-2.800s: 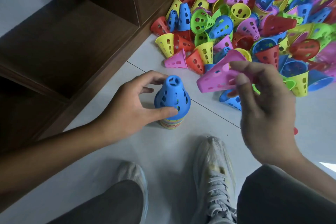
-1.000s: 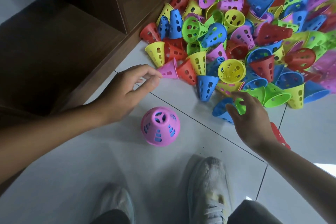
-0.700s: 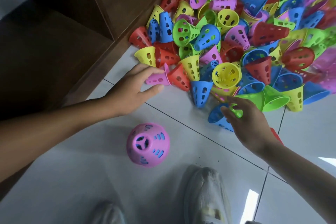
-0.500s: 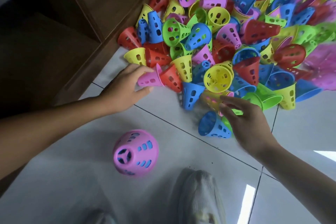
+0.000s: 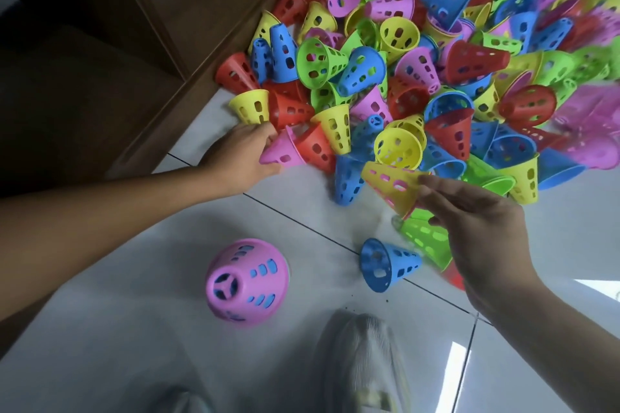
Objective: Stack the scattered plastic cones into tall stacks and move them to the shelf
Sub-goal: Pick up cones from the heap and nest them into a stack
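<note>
Above floor, right hand (image 5: 479,228) now lifts yellow cone (image 5: 392,183)

A: Where's the stack (image 5: 247,282)?
B: On the floor (image 5: 141,339), near-left, just ahead of the shoe (image 5: 364,359). Shelf (image 5: 110,54) runs along the left.
A: And the loose cones?
B: The pile (image 5: 436,54) fills the far right, touching the shelf's front edge. One stray cone (image 5: 385,264) lies apart, between pile and shoe, right of the stack.
A: Hands?
B: Left hand (image 5: 240,157) at the pile's near-left edge, right hand (image 5: 483,228) at its near edge.
</note>
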`<state>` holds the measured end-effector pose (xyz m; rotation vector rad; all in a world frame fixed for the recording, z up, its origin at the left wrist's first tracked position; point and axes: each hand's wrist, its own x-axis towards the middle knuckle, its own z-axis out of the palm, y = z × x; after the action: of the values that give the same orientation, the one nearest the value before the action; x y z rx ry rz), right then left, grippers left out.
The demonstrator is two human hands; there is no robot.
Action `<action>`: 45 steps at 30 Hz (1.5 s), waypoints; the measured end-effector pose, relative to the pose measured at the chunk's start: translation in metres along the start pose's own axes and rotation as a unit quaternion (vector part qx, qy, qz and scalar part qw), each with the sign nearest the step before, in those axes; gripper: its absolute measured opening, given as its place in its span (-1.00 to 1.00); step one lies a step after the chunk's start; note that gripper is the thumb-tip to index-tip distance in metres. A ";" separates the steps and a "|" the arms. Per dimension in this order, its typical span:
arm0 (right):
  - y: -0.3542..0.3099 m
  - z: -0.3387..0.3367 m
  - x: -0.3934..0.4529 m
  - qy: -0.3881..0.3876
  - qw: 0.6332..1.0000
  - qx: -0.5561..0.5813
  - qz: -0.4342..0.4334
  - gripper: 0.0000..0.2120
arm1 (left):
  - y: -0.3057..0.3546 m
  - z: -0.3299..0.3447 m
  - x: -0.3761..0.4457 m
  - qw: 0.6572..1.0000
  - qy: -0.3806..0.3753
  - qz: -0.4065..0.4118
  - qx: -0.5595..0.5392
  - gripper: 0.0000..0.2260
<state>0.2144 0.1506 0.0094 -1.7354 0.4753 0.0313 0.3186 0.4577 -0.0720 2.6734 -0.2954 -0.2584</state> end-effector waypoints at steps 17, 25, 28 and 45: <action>-0.099 -0.001 -0.042 -0.117 0.991 0.065 0.009 -0.86 | 0.041 -0.126 -0.046 0.994 -0.068 0.012 -0.083 -0.67; -0.204 -0.022 -0.079 -0.162 0.987 0.017 -0.012 -0.77 | 0.111 -0.246 -0.095 0.992 -0.112 0.050 -0.009 -0.65; -0.233 -0.029 -0.095 -0.190 0.981 -0.026 -0.025 -0.75 | 0.135 -0.264 -0.119 0.987 -0.135 0.064 0.052 -0.61; -0.233 -0.039 -0.173 -0.158 0.976 -0.146 -0.026 -0.70 | 0.157 -0.175 -0.190 0.982 -0.103 0.036 0.156 -0.66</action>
<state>0.1236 0.1981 0.2834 -1.9846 0.1970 0.3505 0.1502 0.4363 0.1779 2.9392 -0.5356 -0.5053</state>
